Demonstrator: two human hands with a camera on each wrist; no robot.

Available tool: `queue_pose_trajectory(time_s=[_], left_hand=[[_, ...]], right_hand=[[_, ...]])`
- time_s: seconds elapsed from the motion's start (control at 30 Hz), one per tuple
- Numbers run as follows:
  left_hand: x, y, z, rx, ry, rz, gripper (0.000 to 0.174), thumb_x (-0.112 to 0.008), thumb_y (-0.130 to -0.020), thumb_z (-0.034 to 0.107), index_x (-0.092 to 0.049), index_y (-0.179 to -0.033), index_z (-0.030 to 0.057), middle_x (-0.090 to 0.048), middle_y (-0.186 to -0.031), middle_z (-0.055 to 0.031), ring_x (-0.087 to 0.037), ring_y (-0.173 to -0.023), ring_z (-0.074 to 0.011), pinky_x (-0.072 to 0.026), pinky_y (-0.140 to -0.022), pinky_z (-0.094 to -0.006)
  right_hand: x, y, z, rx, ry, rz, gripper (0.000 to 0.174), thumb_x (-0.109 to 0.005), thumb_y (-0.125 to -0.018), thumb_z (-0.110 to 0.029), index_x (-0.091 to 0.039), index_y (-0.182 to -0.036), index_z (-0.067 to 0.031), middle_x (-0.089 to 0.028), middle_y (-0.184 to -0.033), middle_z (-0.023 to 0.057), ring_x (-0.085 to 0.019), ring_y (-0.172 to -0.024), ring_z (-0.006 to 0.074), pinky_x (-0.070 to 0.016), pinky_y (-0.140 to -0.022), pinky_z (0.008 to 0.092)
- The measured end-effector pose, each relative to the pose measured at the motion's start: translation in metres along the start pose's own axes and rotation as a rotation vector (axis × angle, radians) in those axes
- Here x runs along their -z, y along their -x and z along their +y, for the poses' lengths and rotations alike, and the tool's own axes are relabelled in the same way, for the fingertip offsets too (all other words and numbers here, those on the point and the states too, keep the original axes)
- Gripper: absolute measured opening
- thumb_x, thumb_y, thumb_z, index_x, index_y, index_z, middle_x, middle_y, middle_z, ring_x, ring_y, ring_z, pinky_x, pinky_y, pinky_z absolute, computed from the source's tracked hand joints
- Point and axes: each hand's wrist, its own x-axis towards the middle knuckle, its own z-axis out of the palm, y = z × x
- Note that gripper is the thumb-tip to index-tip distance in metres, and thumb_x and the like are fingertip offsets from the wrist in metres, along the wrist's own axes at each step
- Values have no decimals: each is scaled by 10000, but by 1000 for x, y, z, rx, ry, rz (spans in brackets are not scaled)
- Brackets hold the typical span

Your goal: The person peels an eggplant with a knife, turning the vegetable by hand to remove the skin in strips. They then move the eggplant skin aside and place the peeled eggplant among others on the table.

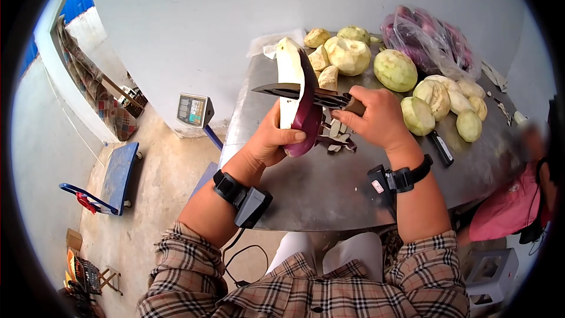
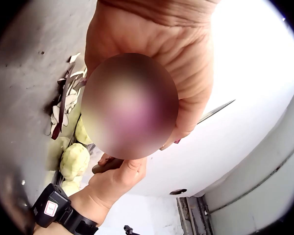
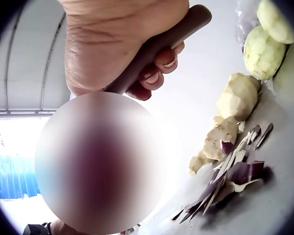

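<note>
Above the metal table, my left hand (image 1: 266, 141) grips the lower end of a long eggplant (image 1: 288, 62) that points up and away. White flesh shows along its left side, and dark purple skin stays on the right. My right hand (image 1: 379, 116) holds a knife (image 1: 282, 89) by its brown handle (image 3: 161, 51), fingers curled round it. The dark blade lies across the eggplant, pointing left, where a wide strip of skin (image 1: 307, 82) stands partly off the flesh. Peel scraps (image 1: 338, 135) lie on the table below. A blurred circle hides the eggplant in both wrist views.
Several peeled, pale eggplants (image 1: 348, 56) lie at the back and right of the table (image 1: 294, 194). Behind them sits a plastic bag of purple eggplants (image 1: 429, 41). A black-handled tool (image 1: 441, 147) lies at right. A scale display (image 1: 194, 110) and blue trolley (image 1: 118, 176) stand left.
</note>
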Motion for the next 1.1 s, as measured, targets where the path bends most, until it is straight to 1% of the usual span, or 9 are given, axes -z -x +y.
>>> queue_pose_trajectory(time_s=[0.2, 0.3, 0.4, 0.5, 0.6, 0.7, 0.9, 1.0, 1.1], left_hand=[[4, 3, 4, 41, 10, -30, 813, -819, -605, 223, -417, -1283, 23, -579, -1121, -105, -606, -1002, -240, -516, -843, -371], [4, 3, 6, 52, 10, -71, 852, -823, -605, 243, -399, -1312, 25, -554, -1185, -120, -603, -1023, -257, -515, -856, -378], [15, 0, -2, 29, 87, -144, 891, -827, -638, 364, -385, -1337, 30, -522, -1253, -128, -595, -1056, -276, -510, -875, -387], [17, -1, -3, 34, 210, -100, 928, -795, -659, 507, -384, -1344, 35, -528, -1264, -121, -588, -1080, -287, -507, -885, -396], [23, -2, -7, 57, 109, -53, 930, -760, -658, 593, -418, -1318, 34, -556, -1233, -111, -588, -1085, -283, -503, -893, -394], [18, -4, -8, 17, 0, 23, 864, -771, -672, 550, -451, -1284, 30, -589, -1172, -114, -602, -1047, -266, -509, -875, -389], [11, -4, -4, 59, -83, -6, 751, -776, -691, 456, -482, -1226, 19, -612, -1074, -125, -626, -927, -230, -520, -818, -362], [6, -2, -8, 71, -265, -15, 740, -776, -687, 442, -486, -1209, 6, -624, -1014, -122, -632, -895, -223, -522, -787, -345], [1, -2, -12, 53, -244, -24, 697, -769, -692, 432, -507, -1170, -3, -628, -958, -116, -632, -860, -216, -521, -753, -336]], right_hand=[[8, -1, 3, -68, 20, -13, 420, -728, -712, -459, -591, -727, -63, -585, -597, 145, -589, -601, 353, -450, -532, 412], [6, -1, 4, -31, 32, 4, 443, -719, -720, -478, -567, -701, -62, -574, -588, 148, -582, -593, 353, -442, -524, 416], [5, -1, 5, -22, 43, 1, 448, -719, -717, -486, -576, -708, -61, -575, -588, 147, -584, -593, 349, -446, -528, 415], [3, -1, 5, -6, 52, -20, 441, -721, -714, -482, -600, -737, -59, -581, -594, 146, -591, -601, 347, -456, -541, 416], [0, 0, 2, 26, 69, -27, 431, -725, -711, -472, -625, -772, -58, -589, -604, 145, -598, -611, 346, -466, -554, 419], [-3, 1, 1, 20, 60, -41, 422, -726, -709, -463, -639, -793, -59, -595, -613, 144, -601, -618, 347, -469, -561, 421], [-3, 1, -6, 7, 31, -72, 430, -720, -709, -472, -628, -763, -56, -592, -599, 135, -599, -607, 342, -462, -550, 427], [-5, 2, -8, 24, 38, -70, 436, -717, -705, -482, -618, -740, -59, -587, -585, 130, -596, -594, 340, -458, -540, 430], [-6, 3, -10, 30, 38, -60, 438, -713, -704, -490, -614, -725, -63, -588, -579, 128, -595, -585, 340, -459, -537, 431]])
